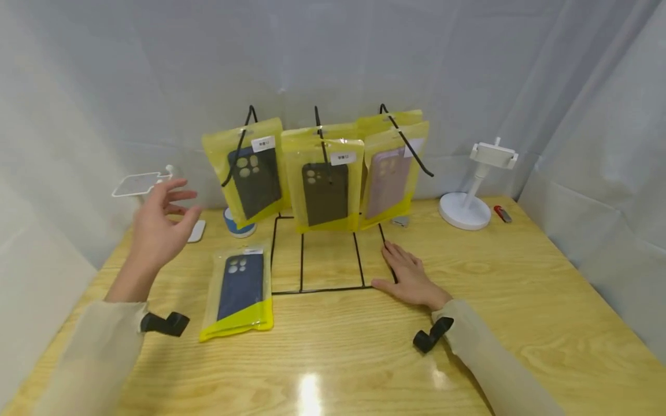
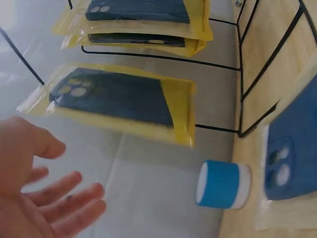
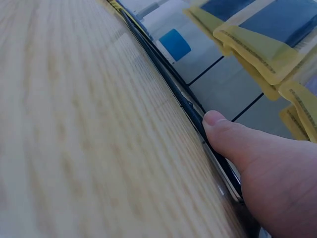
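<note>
A black wire display rack (image 1: 317,263) stands on the wooden table (image 1: 520,300) with yellow-packaged phone cases hanging on its three hooks: a dark one at left (image 1: 252,173), a dark one in the middle (image 1: 325,188), a pale one at right (image 1: 389,176). A blue phone case in yellow packaging (image 1: 238,292) lies flat in front of the rack. My left hand (image 1: 158,222) is raised with fingers spread, holding nothing, left of the hanging packs (image 2: 119,99). My right hand (image 1: 408,277) lies flat on the rack's base wire (image 3: 198,116), thumb against it.
A blue-and-white round object (image 1: 238,226) (image 2: 223,184) sits behind the rack's left side. A white phone stand (image 1: 470,196) and a small red item (image 1: 502,214) are at the back right. A white holder (image 1: 140,185) is at the back left. White curtains enclose the table.
</note>
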The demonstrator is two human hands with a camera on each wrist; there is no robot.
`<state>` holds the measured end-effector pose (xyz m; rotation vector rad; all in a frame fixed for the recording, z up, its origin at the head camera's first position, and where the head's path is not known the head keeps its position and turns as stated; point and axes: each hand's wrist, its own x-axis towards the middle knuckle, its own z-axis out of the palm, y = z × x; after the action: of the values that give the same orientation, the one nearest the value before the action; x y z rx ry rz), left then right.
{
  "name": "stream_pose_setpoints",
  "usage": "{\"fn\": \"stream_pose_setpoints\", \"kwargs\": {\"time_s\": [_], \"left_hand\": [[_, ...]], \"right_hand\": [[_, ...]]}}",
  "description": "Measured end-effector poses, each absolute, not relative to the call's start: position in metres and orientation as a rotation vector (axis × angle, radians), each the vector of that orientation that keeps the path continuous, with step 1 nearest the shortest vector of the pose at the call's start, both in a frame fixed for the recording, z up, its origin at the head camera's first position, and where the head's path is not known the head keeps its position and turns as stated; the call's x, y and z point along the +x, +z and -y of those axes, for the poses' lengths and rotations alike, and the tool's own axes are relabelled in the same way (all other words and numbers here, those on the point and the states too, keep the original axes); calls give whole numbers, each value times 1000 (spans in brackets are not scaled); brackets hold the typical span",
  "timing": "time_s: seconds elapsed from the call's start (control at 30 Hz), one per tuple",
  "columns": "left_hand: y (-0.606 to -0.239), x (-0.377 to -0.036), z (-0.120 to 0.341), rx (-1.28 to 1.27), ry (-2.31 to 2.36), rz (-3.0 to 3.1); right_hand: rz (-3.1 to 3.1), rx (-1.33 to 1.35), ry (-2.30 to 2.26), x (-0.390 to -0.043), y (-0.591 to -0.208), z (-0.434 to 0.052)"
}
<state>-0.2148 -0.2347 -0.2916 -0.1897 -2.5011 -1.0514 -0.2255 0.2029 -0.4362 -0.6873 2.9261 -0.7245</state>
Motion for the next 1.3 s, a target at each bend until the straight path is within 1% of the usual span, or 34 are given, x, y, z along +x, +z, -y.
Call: {"fn": "stream_pose_setpoints", "kwargs": {"time_s": [0.2, 0.43, 0.7, 0.93, 1.3], "left_hand": [[-313, -211, 243, -59, -1115, 2556], [-347, -212, 248, -67, -1126, 2604], [-385, -215, 251, -92, -1185, 2878], [-401, -221, 248, -134, -1090, 3028], [-418, -228, 254, -125, -1145, 2961]], "right_hand": [[-2940, -684, -722, -226, -437, -202], [-2934, -694, -716, -226, -436, -200], [-2927, -682, -729, -225, -434, -201], [-2929, -688, -724, -226, -435, -202], [-2917, -684, -734, -225, -435, -202]]}}
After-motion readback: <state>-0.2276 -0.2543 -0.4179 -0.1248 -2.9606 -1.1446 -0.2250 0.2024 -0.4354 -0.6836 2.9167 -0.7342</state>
